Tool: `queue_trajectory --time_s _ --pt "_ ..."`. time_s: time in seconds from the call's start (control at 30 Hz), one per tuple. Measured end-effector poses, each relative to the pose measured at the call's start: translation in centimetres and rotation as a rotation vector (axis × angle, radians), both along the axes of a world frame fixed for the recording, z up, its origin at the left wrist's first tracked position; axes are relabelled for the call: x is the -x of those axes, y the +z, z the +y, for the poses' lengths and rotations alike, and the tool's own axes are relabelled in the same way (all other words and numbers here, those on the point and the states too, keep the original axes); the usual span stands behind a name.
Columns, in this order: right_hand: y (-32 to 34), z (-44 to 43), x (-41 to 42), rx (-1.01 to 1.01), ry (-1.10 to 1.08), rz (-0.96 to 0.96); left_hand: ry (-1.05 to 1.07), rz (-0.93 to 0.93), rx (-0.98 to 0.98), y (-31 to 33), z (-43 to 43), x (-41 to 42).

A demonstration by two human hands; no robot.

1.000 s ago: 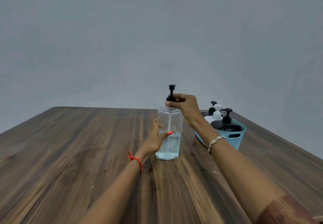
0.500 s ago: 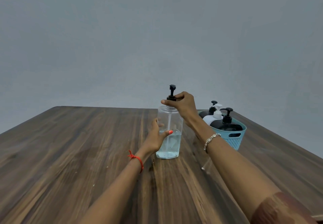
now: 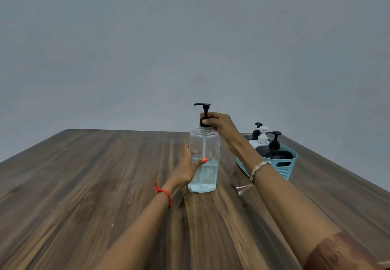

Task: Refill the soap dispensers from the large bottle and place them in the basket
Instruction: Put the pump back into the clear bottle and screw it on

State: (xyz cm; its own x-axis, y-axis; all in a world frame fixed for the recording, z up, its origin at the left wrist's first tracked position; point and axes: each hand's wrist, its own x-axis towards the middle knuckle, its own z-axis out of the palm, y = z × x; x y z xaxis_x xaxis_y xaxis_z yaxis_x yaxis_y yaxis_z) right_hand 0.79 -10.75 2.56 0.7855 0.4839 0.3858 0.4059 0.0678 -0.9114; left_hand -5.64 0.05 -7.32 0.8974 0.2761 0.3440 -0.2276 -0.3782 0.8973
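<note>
Bottle point(image 3: 203, 160) stands on the table point(image 3: 84, 185), left of the basket point(image 3: 282, 169). My left hand point(image 3: 186, 169) wraps its clear body, right hand point(image 3: 220, 124) pinches the pump collar point(image 3: 203, 122). Half full, so probably lightish and slick; I'd hold low, twist at the collar.

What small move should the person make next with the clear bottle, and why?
Probably twist the black pump with the right hand. It pinches the pump's collar while the left hand grips the clear bottle, which stands upright on the table. Whether that loosens or tightens it cannot be told.
</note>
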Motion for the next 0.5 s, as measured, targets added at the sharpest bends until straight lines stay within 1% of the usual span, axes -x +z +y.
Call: queue_trajectory --time_s 0.07,0.2,0.5 --pt "-0.1 -0.4 -0.2 -0.03 0.026 0.03 -0.011 0.008 -0.003 0.0 -0.1 -0.1" --pt "-0.1 0.0 0.5 -0.05 -0.131 -0.029 -0.004 0.008 0.006 0.0 0.0 -0.1" --pt "-0.2 0.6 2.0 -0.093 -0.287 -0.071 0.02 0.007 -0.015 0.0 -0.5 0.0"
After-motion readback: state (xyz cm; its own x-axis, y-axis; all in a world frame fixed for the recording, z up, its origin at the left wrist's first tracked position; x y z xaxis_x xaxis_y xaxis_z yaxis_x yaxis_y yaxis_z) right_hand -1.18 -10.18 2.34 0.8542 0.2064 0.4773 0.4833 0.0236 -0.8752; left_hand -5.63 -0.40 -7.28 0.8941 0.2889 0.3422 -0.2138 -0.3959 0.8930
